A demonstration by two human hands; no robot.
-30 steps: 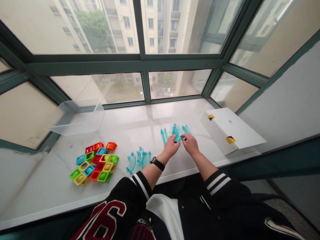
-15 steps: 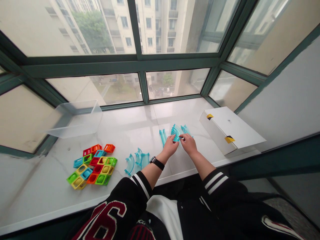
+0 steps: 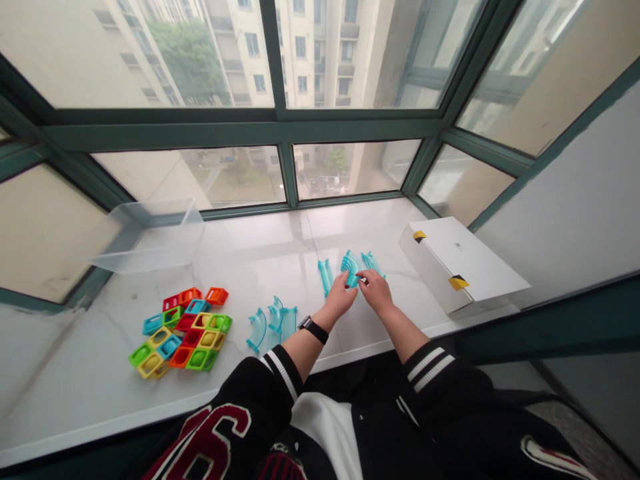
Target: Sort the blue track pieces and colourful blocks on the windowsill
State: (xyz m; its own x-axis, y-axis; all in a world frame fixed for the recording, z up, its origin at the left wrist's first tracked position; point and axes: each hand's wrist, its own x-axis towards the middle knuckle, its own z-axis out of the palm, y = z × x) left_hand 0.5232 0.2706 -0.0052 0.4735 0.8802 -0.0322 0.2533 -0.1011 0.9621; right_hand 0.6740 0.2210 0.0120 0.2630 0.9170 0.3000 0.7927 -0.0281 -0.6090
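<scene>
Both my hands meet over a small group of clear blue curved track pieces on the white sill. My left hand, with a black watch on its wrist, pinches one curved piece from the left. My right hand pinches the same cluster from the right, fingers closed. A straight blue piece lies just left of my hands. A second group of blue curved pieces sits nearer the front edge, to the left of my left forearm.
A cluster of colourful square frame blocks lies at the left front. A clear plastic bin stands at the back left by the window. A white box with yellow-black tape rests at the right. The sill's front edge is near my lap.
My hands have stayed together on the blue curved pieces with only slight finger shifts. The view has drifted a little.
</scene>
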